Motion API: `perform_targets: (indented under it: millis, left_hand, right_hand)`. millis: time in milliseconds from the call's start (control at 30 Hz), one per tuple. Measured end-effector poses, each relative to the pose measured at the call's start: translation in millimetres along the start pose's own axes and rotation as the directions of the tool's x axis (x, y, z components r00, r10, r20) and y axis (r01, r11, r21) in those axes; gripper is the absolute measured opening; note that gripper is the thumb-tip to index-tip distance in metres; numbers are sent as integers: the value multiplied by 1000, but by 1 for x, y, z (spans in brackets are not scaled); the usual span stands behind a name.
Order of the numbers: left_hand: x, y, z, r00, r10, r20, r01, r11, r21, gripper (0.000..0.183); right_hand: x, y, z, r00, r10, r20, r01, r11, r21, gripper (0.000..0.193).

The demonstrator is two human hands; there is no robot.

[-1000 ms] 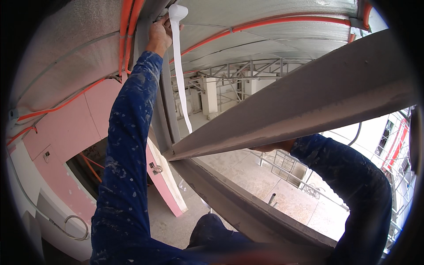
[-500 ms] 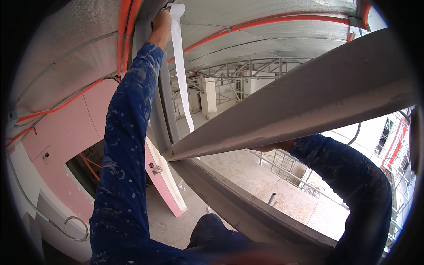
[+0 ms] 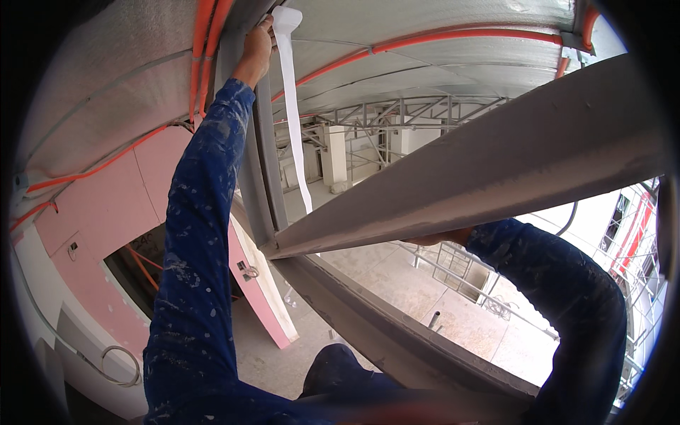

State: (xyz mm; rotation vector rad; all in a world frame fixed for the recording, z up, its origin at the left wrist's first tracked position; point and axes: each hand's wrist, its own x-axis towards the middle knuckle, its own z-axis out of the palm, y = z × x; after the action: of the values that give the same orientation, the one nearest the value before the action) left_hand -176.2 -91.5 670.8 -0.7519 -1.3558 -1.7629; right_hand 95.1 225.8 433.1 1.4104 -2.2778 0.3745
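High up by a grey steel upright, my left hand is closed at a roll of white tape, its fingers partly hidden. A long white strip hangs from the roll and passes behind the large grey beam. My right hand reaches beneath that beam, and only the part near the wrist shows. The beam hides its fingers and anything they may hold. Both blue sleeves carry pale spots.
A lower grey beam meets the big beam and upright at a corner. Orange conduits run under the foil-faced roof. Pink panels stand left; a floor with railings lies far below. Scaffolding rises right.
My left hand has shifted slightly down and left, showing more of its fingers. The tape roll and hanging strip have moved a little right. My right hand has barely moved.
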Motion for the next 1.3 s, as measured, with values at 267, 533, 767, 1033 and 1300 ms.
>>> perform_targets:
  millis: [267,533,767,1033,1300]
  left_hand:
    - [-9,14,-24,632,582,511,-751,295,591,35]
    - [-31,21,-38,438,555,707,-831,-49,554,43]
    - [-28,15,-32,470,411,781,-804,-166,571,35]
    - [-34,9,-29,479,495,725,-732,-231,641,47]
    - [-28,-2,-14,601,573,557,-608,-125,784,62]
  right_hand:
    - [-3,4,-10,980,121,156,-117,993,-32,31]
    - [12,17,-19,766,424,484,-341,905,-253,29]
    - [109,76,-83,868,462,185,-422,880,-217,24]
    - [257,134,-126,875,284,-392,-19,829,558,52]
    - [294,141,-101,878,383,-287,86,465,881,48]
